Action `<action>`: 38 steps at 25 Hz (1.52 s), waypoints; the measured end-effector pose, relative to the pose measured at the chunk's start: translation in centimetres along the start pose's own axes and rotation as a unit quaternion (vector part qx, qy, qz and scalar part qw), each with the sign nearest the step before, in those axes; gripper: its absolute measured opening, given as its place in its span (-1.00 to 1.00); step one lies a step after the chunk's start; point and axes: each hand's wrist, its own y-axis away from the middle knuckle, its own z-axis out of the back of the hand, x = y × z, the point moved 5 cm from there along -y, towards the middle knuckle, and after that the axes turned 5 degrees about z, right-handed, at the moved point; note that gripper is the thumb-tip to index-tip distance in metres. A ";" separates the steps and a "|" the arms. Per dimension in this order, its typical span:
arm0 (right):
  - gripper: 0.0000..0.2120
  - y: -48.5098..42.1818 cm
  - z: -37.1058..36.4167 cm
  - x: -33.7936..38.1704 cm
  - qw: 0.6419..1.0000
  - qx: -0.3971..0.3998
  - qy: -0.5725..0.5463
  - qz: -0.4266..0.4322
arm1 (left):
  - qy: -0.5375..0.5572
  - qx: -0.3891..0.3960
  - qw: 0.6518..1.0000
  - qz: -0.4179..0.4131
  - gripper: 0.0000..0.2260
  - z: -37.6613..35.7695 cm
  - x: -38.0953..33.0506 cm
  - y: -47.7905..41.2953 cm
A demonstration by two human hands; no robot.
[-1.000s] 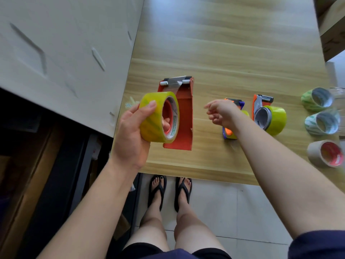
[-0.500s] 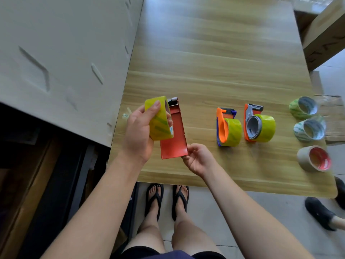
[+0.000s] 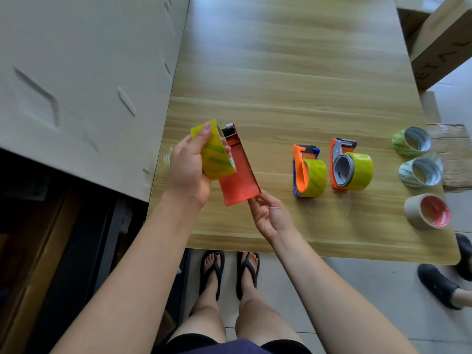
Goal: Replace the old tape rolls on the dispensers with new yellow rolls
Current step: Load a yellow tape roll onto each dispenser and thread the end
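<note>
Dark letters are showing on the cardboard box point(image 3: 439, 47), none reading clearly. Print inside the red-cored roll point(image 3: 427, 210) is coming through too small.

A light wood-grain table point(image 3: 293, 72) fills the view from the centre up to 12 o'clock, its far end washed by soft glare. At 10 o'clock a pale grey-white panel point(image 3: 76, 60) with slit cut-outs lies along the table's edge, with a dark, shadowed space point(image 3: 51, 213) below it at 8. Pale tiled floor point(image 3: 370, 290) shows at 5 o'clock, a brown cardboard box point(image 3: 444, 47) at 2
</note>
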 end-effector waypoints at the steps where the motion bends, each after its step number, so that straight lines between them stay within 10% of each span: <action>1: -0.96 -0.2 0.0 0.4 0.997 -0.013 0.068 0.022 | 0.003 -0.001 1.000 0.001 -0.85 0.0 -0.1 0.0; 4: -0.89 -0.6 0.0 0.9 0.967 -0.082 0.227 0.085 | 0.012 -0.008 1.000 0.022 -0.82 -0.2 -0.3 0.2; 11: -0.98 -2.6 1.3 4.4 0.954 -0.188 0.178 0.152 | -0.018 -0.018 0.996 0.087 -0.66 0.2 -1.7 1.4; 29: -0.82 -5.7 -7.5 20.1 0.843 -0.055 0.415 0.338 | -0.097 0.070 0.987 0.110 -0.68 2.2 -8.8 4.4; 38: -0.82 -6.0 -7.5 18.8 0.858 -0.059 0.403 0.313 | -0.064 0.126 0.985 0.101 -0.71 2.6 -8.5 5.0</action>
